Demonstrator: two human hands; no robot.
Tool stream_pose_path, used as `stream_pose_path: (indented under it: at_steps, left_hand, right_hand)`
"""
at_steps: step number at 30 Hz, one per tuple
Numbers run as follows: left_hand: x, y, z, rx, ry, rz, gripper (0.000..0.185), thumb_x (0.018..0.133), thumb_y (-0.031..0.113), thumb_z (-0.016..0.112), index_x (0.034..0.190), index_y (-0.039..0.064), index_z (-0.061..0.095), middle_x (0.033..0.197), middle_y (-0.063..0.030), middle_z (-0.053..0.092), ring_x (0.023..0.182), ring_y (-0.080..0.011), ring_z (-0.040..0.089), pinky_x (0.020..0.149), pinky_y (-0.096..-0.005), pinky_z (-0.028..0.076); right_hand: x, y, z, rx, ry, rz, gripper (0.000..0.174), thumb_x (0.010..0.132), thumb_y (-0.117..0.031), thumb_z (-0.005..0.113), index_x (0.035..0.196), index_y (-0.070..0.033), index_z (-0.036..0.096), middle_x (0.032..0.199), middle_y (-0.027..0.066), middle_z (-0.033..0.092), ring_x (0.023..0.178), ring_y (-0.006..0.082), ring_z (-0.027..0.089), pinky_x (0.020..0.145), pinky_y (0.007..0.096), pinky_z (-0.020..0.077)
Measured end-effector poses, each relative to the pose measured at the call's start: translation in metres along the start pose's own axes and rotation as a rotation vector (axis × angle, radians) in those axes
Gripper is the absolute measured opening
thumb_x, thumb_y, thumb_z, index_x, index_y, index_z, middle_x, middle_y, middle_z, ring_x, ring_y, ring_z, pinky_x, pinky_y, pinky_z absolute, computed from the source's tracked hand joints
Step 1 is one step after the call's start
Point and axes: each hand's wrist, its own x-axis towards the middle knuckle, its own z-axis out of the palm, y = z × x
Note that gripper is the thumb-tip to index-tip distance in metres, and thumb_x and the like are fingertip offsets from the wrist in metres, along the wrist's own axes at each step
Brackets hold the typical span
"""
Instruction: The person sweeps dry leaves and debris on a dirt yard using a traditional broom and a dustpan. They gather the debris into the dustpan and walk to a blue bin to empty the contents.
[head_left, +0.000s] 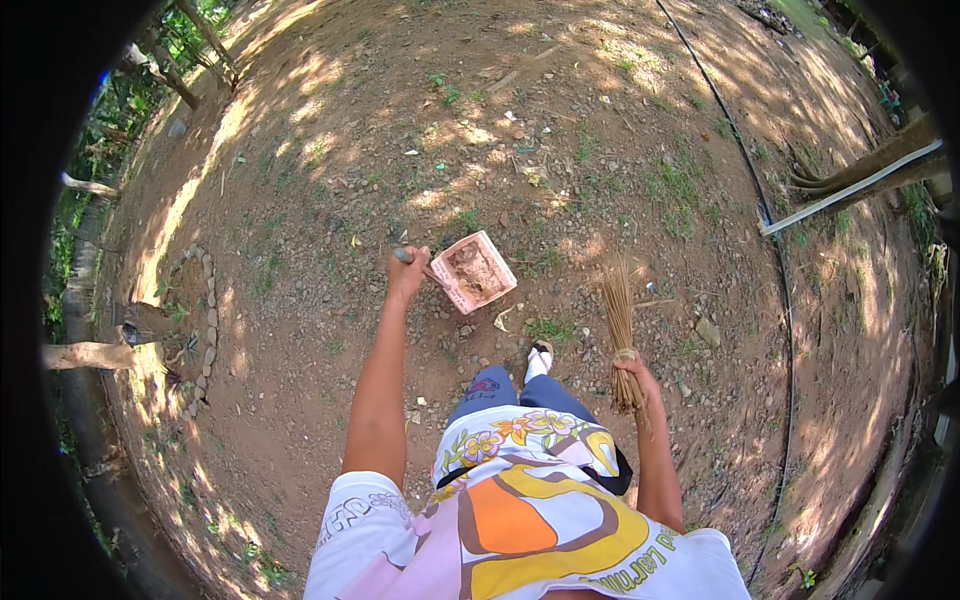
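My left hand (409, 271) is closed around the grey-tipped handle of a pinkish plastic dustpan (474, 271), which looks like a cut container with printed writing and some dirt inside. The pan is held out in front of me, over the ground. On the right, my right hand (637, 375) grips a stick broom (619, 307) of thin brown bristles at its bound end. The bristles point away from me. Between the two hands lie a dry leaf (503, 319) and a small tuft of grass on the stony soil. Whether the broom touches the ground, I cannot tell.
A black hose (784, 300) runs along the ground at the right, beside a tree trunk and a white pole (817, 206). A ring of stones (211, 315) borders a plant bed at the left. Bits of litter and a larger stone (707, 331) lie about.
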Motion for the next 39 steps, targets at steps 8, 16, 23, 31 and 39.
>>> stream_pose_path:
  at_steps: [8, 16, 23, 31, 39]
  left_hand:
    - [0.052, 0.028, 0.038, 0.083, -0.084, 0.066, 0.014, 0.083, 0.02, 0.062, 0.091, 0.01, 0.062, 0.078, 0.0031, 0.06, 0.072, -0.0071, 0.052, 0.058, -0.0261, 0.045]
    - [0.128, 0.054, 0.06, 0.224, -0.166, 0.318, 0.011, 0.08, 0.005, 0.06, 0.089, 0.004, 0.066, 0.079, -0.0005, 0.064, 0.068, -0.0096, 0.056, 0.063, -0.023, 0.046]
    - [0.173, 0.064, 0.08, 0.395, -0.259, 0.291, 0.014, 0.074, 0.001, 0.061, 0.084, 0.009, 0.066, 0.085, -0.0114, 0.066, 0.077, -0.0248, 0.063, 0.069, -0.0338, 0.049]
    - [0.212, 0.019, 0.107, 0.452, -0.34, 0.287, 0.014, 0.074, 0.001, 0.061, 0.081, 0.011, 0.066, 0.087, -0.0134, 0.065, 0.082, -0.0298, 0.062, 0.072, -0.0372, 0.048]
    - [0.265, -0.008, 0.102, 0.431, -0.32, 0.237, 0.012, 0.077, 0.0, 0.058, 0.081, 0.008, 0.066, 0.078, -0.0098, 0.065, 0.072, -0.0217, 0.063, 0.066, -0.0315, 0.048]
  right_hand:
    - [0.012, -0.019, -0.014, 0.04, 0.021, 0.003, 0.074, 0.072, -0.002, 0.064, 0.133, -0.011, 0.024, 0.08, 0.0073, 0.055, 0.058, 0.0197, 0.058, 0.047, 0.033, 0.0486]
    - [0.056, -0.022, 0.017, 0.217, 0.294, -0.033, 0.016, 0.073, -0.017, 0.064, 0.082, -0.009, 0.053, 0.061, 0.0027, 0.056, 0.048, 0.0202, 0.054, 0.046, 0.0343, 0.0483]
    - [0.157, -0.022, 0.131, 0.641, 0.26, 0.055, 0.02, 0.073, -0.024, 0.062, 0.082, -0.007, 0.057, 0.073, 0.008, 0.062, 0.066, 0.0262, 0.06, 0.061, 0.0414, 0.0508]
    - [0.177, -0.012, 0.298, 0.24, -0.009, 0.215, 0.027, 0.073, -0.013, 0.063, 0.097, -0.008, 0.052, 0.073, 0.0093, 0.06, 0.063, 0.0219, 0.061, 0.054, 0.0366, 0.0527]
    - [0.071, -0.078, 0.314, 0.142, 0.005, 0.215, 0.087, 0.071, -0.003, 0.062, 0.141, -0.021, 0.014, 0.084, 0.0093, 0.055, 0.061, 0.0207, 0.059, 0.048, 0.0352, 0.0505]
